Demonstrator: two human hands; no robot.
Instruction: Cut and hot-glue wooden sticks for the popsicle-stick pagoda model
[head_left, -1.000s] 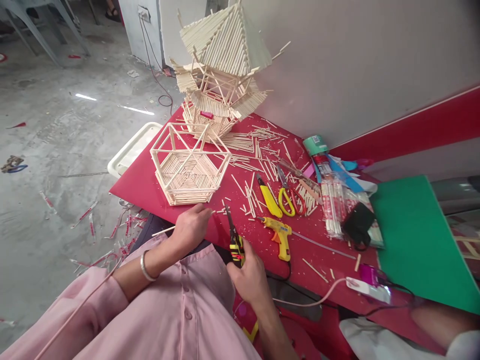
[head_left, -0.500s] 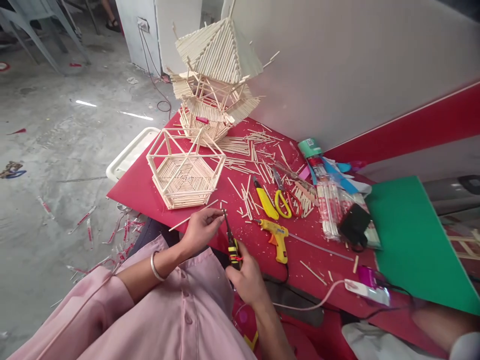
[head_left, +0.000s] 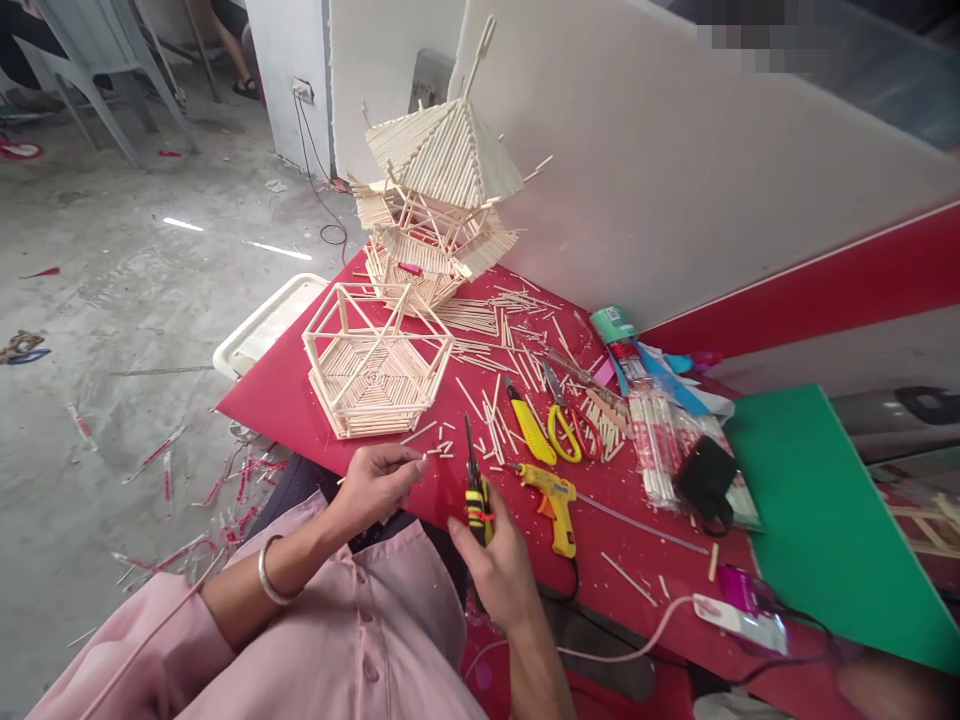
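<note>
Right hand [head_left: 498,565] around forward-pointing pliers [head_left: 475,497]

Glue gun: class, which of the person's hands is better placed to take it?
Probably the right hand: it lies nearer the glue gun, though its grip holds pliers. The left hand is farther away and seems to pinch a stick.

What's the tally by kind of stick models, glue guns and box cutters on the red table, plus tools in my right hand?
Stick models: 2, the roofed one and the open frame
Glue guns: 1
Box cutters: 1
Tools in your right hand: 1
Total: 5
</note>
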